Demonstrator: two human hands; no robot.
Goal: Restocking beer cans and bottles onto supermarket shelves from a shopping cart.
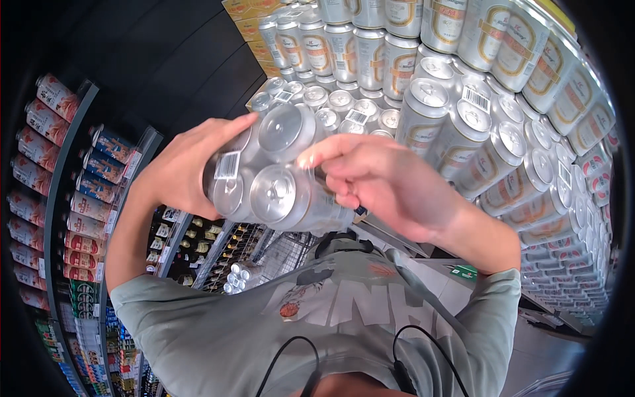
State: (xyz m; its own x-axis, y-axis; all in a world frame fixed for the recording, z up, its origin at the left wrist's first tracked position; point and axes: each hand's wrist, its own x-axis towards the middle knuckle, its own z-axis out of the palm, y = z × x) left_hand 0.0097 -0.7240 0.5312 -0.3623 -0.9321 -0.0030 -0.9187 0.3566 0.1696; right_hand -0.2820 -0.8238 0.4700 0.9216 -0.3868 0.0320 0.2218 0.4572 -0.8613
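A pack of silver drink cans (272,198) in clear plastic film is held up in front of my chest, can tops facing me. A white barcode label lies on its film. My left hand (173,159) is closed around the pack's left side. My right hand (377,175) is at its right side, fingers curled, with a fingertip against the film by the upper right can. What the curled fingers grip beneath is partly hidden. Just beyond the pack stands a stack of similar wrapped silver cans (428,109) with white and gold fronts.
The can stack (516,49) rises high at the back and curves down my right side. Yellow cartons (251,30) stand behind it. At left are shelves (66,112) of coloured cans. Below the pack, a wire cart (281,255) shows near more wrapped cans (238,274).
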